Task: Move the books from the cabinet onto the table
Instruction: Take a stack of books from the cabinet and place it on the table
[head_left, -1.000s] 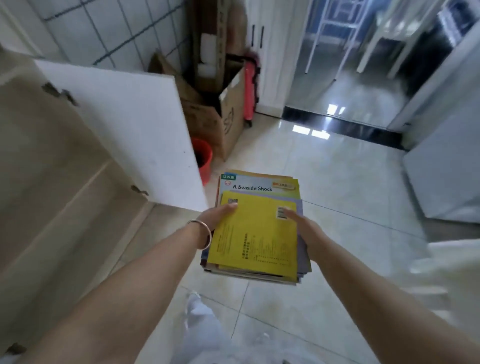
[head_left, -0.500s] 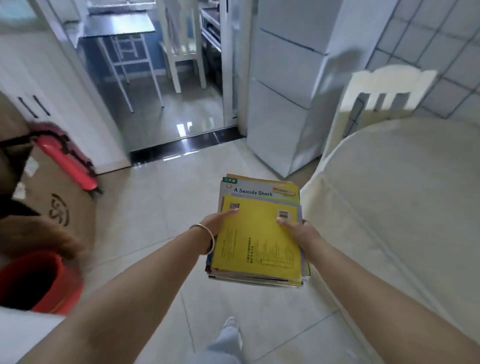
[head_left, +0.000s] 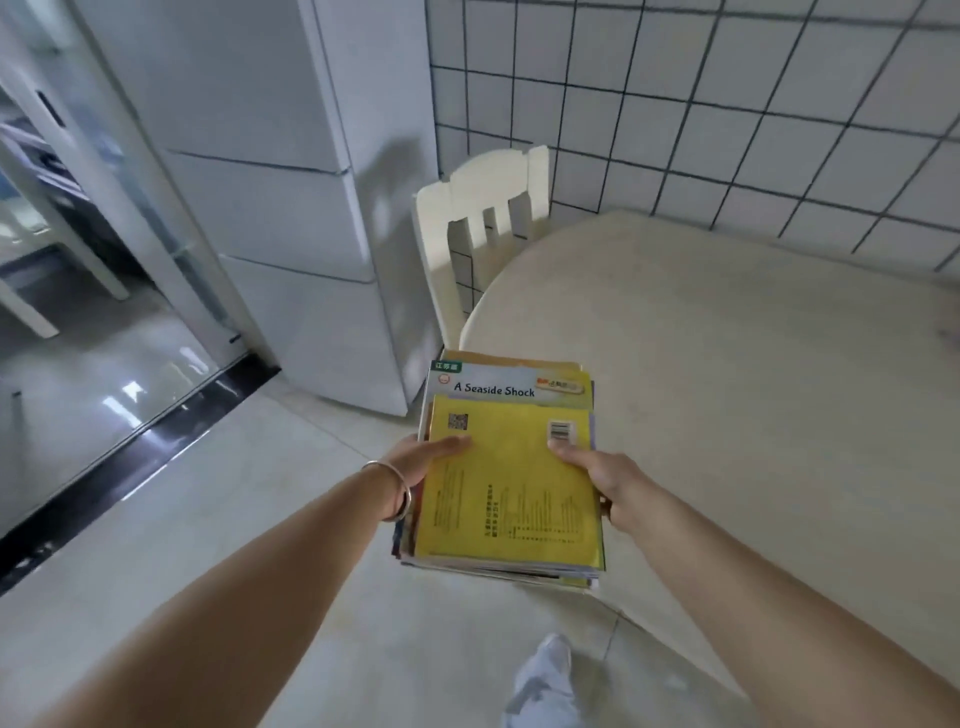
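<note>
Stack of books carried flat between 2 bare hands, above the floor and at the rounded near edge of the table. The left hand gripped the stack's left side, thumb lying straight on the top cover and the other fingers hidden underneath; a thin metal bangle circled its wrist. The right hand gripped the right side likewise, thumb on top close to a barcode label, fingers curled under the edge. The top book was a thin, glossy yellow paperback with a square code and lines of small print; the one beneath showed the title "A Seaside Shock". Lower books appeared only as uneven, layered page edges toward the person. The table, to the right of the hands, had a smooth, matte cream top with a curved outline. Beyond the hands stood a cream chair with a slatted back, touching the table's far edge. Left of the chair rose a white, smooth-fronted fridge. The wall behind was square white tile with dark grout. The floor was pale, polished tile.
</note>
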